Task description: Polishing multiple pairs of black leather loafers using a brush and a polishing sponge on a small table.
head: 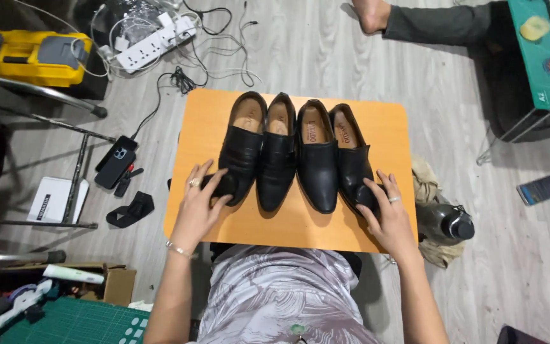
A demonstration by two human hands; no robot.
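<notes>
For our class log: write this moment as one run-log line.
left hand: touching leftmost shoe | right hand: touching rightmost shoe | four black shoes on orange table

Glossy black leather shoes (296, 153) — smooth matt wooden tabletop (294, 226)

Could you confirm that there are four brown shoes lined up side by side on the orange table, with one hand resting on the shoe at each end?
Not quite: the four shoes are black, not brown, as the head view shows. The rest holds: they stand side by side on the orange table, the left hand on the outer shoe at one end and the right hand on the outer shoe at the other.
</notes>
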